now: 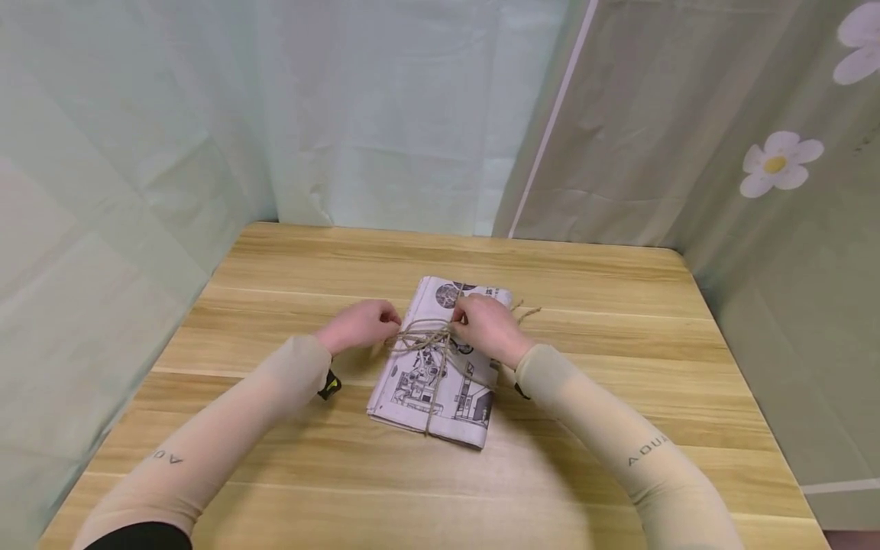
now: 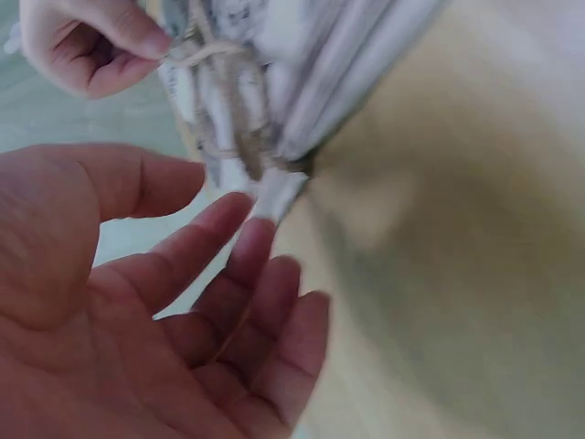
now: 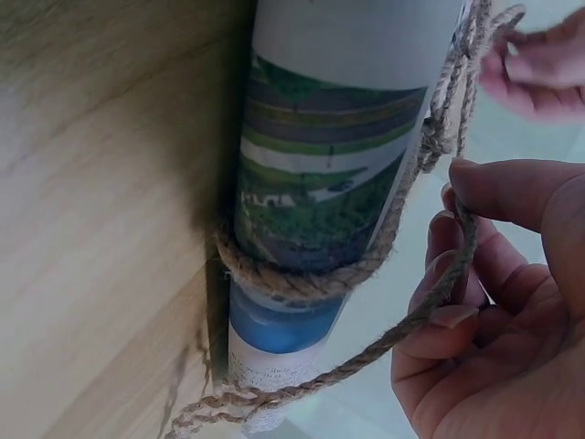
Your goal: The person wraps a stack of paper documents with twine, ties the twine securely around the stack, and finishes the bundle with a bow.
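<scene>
A folded newspaper bundle [image 1: 412, 412] lies on the wooden table, with brown jute twine [image 1: 437, 382] crossing it both ways and a knot with loops on top. My right hand [image 1: 486, 328] is over the bundle's upper right part. In the right wrist view its thumb and fingers pinch a strand of twine [image 3: 393, 343] whose frayed end trails below. My left hand [image 1: 360, 325] is at the bundle's left edge, beside the twine loops. Its thumb and fingers [image 2: 274, 283] are apart in the left wrist view, with no strand between them.
The wooden table [image 1: 289, 466] extends around the bundle on all sides. Pale curtains [image 1: 406, 114] hang behind and beside it, with white flowers [image 1: 780, 164] on the right one. Dark wrist straps [image 1: 330, 384] show under the light sleeves.
</scene>
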{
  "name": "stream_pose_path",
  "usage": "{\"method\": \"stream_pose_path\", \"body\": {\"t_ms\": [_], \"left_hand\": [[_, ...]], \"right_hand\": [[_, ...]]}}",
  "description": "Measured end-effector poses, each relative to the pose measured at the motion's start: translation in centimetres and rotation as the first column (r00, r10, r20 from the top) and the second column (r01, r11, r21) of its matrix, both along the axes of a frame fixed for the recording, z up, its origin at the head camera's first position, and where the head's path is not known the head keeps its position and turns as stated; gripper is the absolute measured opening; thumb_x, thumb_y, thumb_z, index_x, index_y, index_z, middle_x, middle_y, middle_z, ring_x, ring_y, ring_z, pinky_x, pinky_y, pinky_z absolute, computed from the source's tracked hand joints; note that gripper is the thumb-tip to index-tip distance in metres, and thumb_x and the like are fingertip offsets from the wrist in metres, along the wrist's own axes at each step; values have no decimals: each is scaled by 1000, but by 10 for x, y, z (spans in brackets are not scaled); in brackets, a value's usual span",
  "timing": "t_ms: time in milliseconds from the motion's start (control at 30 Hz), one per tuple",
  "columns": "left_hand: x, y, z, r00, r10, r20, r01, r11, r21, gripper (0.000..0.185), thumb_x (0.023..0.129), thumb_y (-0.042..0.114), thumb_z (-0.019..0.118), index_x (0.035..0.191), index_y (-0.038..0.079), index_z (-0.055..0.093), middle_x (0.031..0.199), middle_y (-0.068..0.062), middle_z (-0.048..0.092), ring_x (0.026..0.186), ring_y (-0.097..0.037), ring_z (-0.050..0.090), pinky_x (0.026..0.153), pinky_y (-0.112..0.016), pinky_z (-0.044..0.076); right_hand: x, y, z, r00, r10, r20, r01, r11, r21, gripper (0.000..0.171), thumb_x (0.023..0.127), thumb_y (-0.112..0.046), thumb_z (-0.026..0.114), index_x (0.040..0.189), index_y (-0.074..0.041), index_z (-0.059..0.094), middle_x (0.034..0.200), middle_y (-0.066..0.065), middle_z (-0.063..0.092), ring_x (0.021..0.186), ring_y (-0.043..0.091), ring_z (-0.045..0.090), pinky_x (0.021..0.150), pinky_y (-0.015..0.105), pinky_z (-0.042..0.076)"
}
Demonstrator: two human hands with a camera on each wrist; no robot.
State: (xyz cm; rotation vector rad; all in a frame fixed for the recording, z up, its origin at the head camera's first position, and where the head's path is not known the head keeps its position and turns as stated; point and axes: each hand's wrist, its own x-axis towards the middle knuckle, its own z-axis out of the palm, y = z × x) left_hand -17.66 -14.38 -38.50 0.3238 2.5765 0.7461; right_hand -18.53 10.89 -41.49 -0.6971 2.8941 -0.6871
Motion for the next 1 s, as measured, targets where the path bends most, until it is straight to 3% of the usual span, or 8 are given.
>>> {"method": "stream_pose_path", "body": {"t_ms": [100,167,333,533,667,867,1000], "left_hand": [[-8,10,6,996,-8,-85,7,1000,-9,30,100,25,61,121,4,70,112,-11,70,97,-27,64,88,-45,53],[-13,18,6,993,-24,-112,21,999,-26,30,100,26,62,120,6,71,115,-10,70,102,-26,64,93,-45,52],[-21,28,-2,994,-73,-80,70,997,-40,22,97,22,64,109,6,74,98,-6,72,81,-20,63,73,-36,54],[-19,31,-7,994,-59,-89,58,998,-8,12,97,18,65,98,9,72,86,-3,68,64,-17,58,57,-31,51],[-16,33,-6,996,-40,-84,43,998,40,13,99,19,65,103,7,71,92,-5,69,67,-17,59,58,-32,52],[-12,37,-5,995,-47,-93,56,993,105,15,100,19,67,107,8,72,99,-4,70,79,-16,62,72,-32,54],[-11,38,-9,993,-59,-102,72,989,131,14,100,19,66,107,8,72,100,-3,70,79,-17,62,73,-32,54]], "right_hand": [[1,1,1,1000,-5,-7,5,1000,-4,12,93,-26,76,96,-16,71,91,-3,65,81,16,60,78,36,53],[1,1,2,1000,-8,-13,8,1000,-4,11,93,-26,76,95,-17,71,91,-3,64,82,16,60,78,36,52],[2,-1,2,1000,-3,-27,3,1000,-3,10,92,-26,75,96,-17,71,91,-3,64,83,16,59,78,36,52],[1,-4,3,999,1,-42,0,1000,7,10,93,-26,74,96,-16,71,90,-2,64,82,16,60,76,36,52],[0,-7,1,999,-3,-39,4,1000,8,10,93,-25,73,96,-16,69,89,-2,63,80,16,59,75,35,52],[-2,-10,-2,999,1,-50,-2,1000,-16,9,94,-21,73,97,-14,68,90,-1,66,81,17,62,77,35,53],[-3,-12,-4,1000,-6,-26,5,999,-32,16,95,-21,73,106,-12,67,95,1,68,84,18,64,78,36,54]]}}
